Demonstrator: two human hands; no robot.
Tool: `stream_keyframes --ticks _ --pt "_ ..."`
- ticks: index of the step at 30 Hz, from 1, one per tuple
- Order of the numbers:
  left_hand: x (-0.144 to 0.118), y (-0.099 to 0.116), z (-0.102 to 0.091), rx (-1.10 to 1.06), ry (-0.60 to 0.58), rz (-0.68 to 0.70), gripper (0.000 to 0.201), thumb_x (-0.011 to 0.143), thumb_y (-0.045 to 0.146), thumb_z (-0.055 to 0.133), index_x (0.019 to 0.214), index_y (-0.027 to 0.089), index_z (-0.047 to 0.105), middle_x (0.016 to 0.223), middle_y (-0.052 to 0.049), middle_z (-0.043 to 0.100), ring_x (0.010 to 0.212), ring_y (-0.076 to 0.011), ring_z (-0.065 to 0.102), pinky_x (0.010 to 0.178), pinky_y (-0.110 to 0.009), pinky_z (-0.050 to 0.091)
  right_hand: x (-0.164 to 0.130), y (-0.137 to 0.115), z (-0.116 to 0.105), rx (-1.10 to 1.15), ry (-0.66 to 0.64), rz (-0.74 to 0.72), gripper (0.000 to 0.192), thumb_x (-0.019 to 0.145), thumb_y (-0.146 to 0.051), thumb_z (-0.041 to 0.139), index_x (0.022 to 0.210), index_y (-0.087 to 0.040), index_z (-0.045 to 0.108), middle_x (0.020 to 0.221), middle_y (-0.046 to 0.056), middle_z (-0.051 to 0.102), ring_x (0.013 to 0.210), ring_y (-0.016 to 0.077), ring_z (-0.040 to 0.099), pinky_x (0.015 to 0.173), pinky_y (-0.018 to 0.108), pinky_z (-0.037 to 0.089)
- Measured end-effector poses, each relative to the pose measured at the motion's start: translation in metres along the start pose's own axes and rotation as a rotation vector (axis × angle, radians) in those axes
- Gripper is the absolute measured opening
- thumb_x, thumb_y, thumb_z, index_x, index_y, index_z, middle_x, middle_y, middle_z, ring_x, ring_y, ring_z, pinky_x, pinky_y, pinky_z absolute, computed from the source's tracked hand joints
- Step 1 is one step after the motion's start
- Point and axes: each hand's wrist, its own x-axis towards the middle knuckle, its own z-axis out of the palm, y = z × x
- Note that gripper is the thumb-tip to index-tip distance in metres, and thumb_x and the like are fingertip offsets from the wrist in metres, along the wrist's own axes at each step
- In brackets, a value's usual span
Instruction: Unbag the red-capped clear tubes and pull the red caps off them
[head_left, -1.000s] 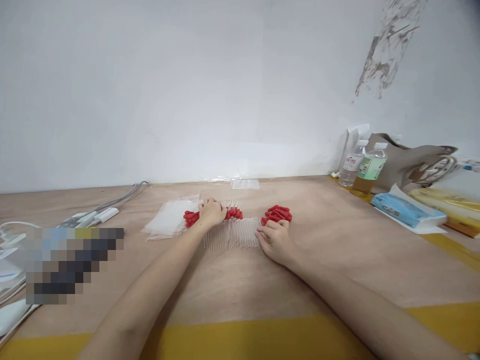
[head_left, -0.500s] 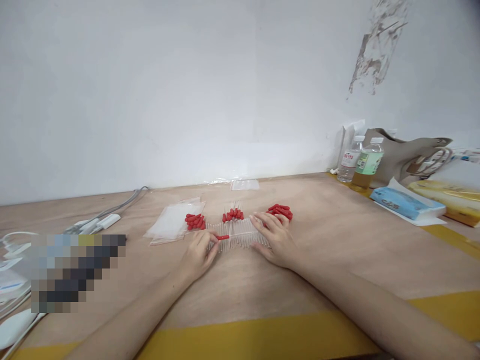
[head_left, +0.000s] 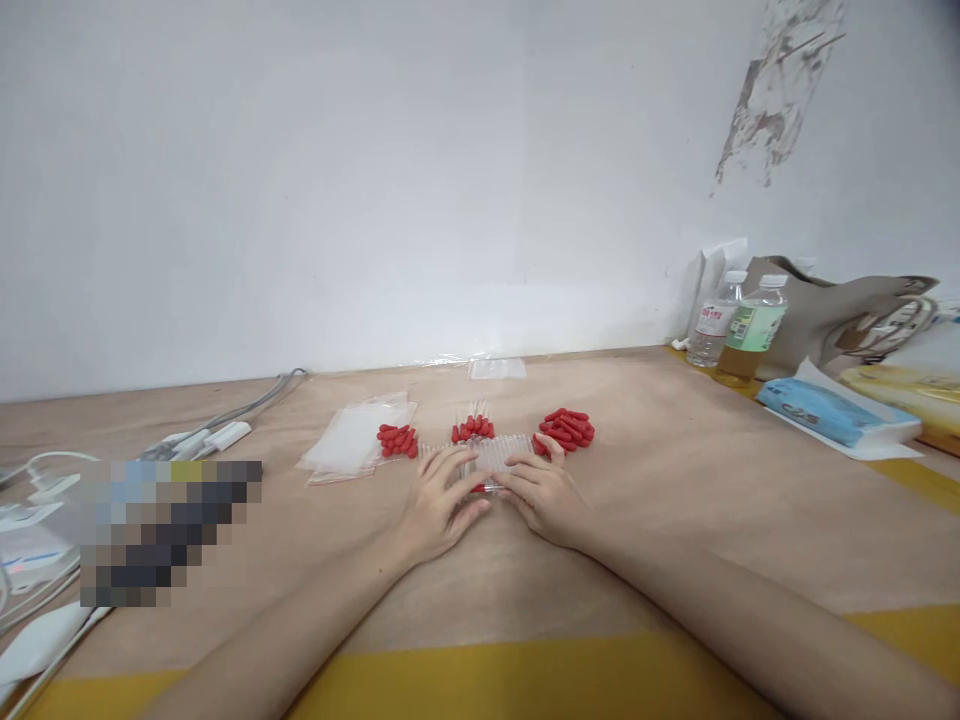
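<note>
Both hands are down flat at the middle of the tabletop (head_left: pixel 675 500), meeting over a row of clear glass tubes (head_left: pixel 496 455). The left hand (head_left: pixel 439 500) lies with fingers spread and stretched forward, fingertips on the near-left part of the row; its grip is released, pressing rather than pinching. The right hand (head_left: pixel 541 492) mirrors it from the other side, fingers curled lightly over the tubes' near-right edge, and I cannot tell whether anything is pinched under them. A speck of red (head_left: pixel 478 488) peeps out between the two hands, too small to say who has it.

The tubes lie side by side, each long axis running away from the person, the row itself stretching left to right, so the row sits straight ahead of both sets of fingertips, about equally near to each.

Just past the row: a small red cluster with thin stems (head_left: pixel 472 428) dead centre, a pile of red caps (head_left: pixel 397 441) to the left, a bigger red pile (head_left: pixel 568 428) to the right, near the right hand. Further left, clear plastic bags (head_left: pixel 352 445); far right, two bottles (head_left: pixel 739 325) by the wall.
</note>
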Motion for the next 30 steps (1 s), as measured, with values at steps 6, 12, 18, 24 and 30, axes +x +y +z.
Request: stream_keyframes --ticks 6,12,18,24,30 --pt "0.003 0.004 0.001 0.070 -0.020 0.049 0.011 0.083 0.020 0.047 0.084 0.019 0.058 0.098 -0.003 0.061 0.104 -0.0190 0.047 0.096 -0.042 0.027 0.000 0.002 0.000 0.043 -0.021 -0.060 0.019 0.084 -0.028 0.047 0.082 -0.018 0.063 0.059 0.000 0.056 0.066 0.0120 0.046 0.078 0.032 0.032" --pt "0.006 0.009 -0.008 0.049 -0.215 0.081 0.018 0.086 0.018 0.037 0.082 0.017 0.054 0.092 -0.001 0.061 0.101 -0.0164 0.049 0.100 -0.041 0.022 -0.003 0.003 -0.002 0.096 -0.057 -0.154 0.021 0.085 -0.023 0.043 0.079 -0.014 0.061 0.058 0.002 0.050 0.060 0.0119 0.039 0.059 0.025 0.031" --pt "0.004 0.009 -0.011 0.014 -0.241 0.098 0.020 0.087 0.018 0.034 0.082 0.018 0.053 0.091 -0.001 0.062 0.109 -0.0172 0.046 0.101 -0.042 0.019 -0.002 -0.001 -0.011 0.065 -0.061 -0.209 0.020 0.085 -0.020 0.042 0.078 -0.013 0.059 0.058 0.001 0.046 0.059 0.0118 0.035 0.056 0.024 0.030" --pt "0.002 0.013 -0.016 -0.049 -0.249 0.102 0.020 0.087 0.017 0.034 0.080 0.019 0.052 0.089 0.000 0.062 0.109 -0.0163 0.046 0.101 -0.041 0.018 -0.004 -0.004 -0.015 0.011 -0.052 -0.293 0.016 0.084 -0.019 0.044 0.079 -0.013 0.059 0.059 0.002 0.047 0.059 0.0121 0.036 0.055 0.026 0.031" --pt "-0.016 -0.001 -0.025 -0.065 -0.235 0.017 0.020 0.087 0.016 0.031 0.085 0.019 0.050 0.087 -0.003 0.059 0.100 -0.0179 0.049 0.093 -0.039 0.029 -0.011 0.011 -0.029 0.039 0.032 -0.253 0.014 0.083 -0.015 0.046 0.089 -0.015 0.059 0.062 0.002 0.050 0.063 0.0134 0.041 0.061 0.028 0.036"
